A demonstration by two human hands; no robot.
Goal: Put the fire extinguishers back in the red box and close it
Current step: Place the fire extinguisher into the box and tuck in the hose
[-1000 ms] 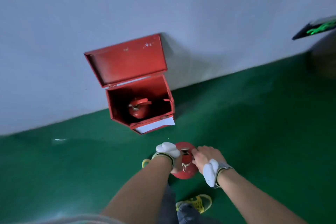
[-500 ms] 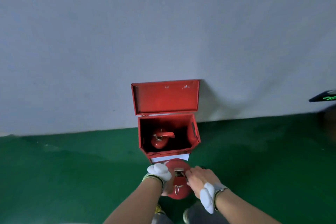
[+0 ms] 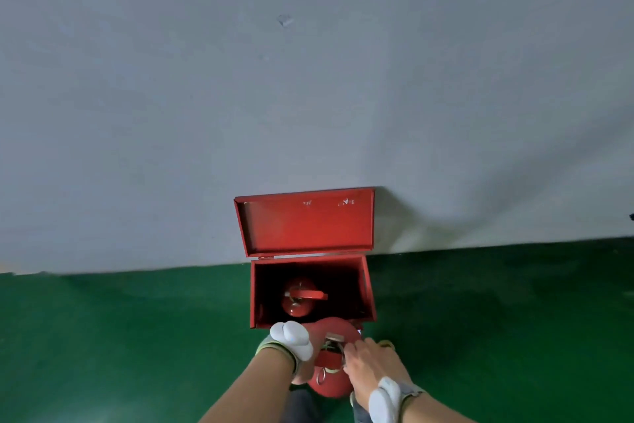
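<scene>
Closer now to the open red box (image 3: 310,288), where one extinguisher (image 3: 299,296) already stands, both the left hand (image 3: 302,352) and right hand (image 3: 368,364) grip the second extinguisher (image 3: 331,359) at its front edge, which could snag the cylinder if lifted too low.

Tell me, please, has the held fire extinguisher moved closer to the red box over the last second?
Yes. The held fire extinguisher was apart from the red box earlier; now its top overlaps the box's front edge, both hands on it.
</scene>
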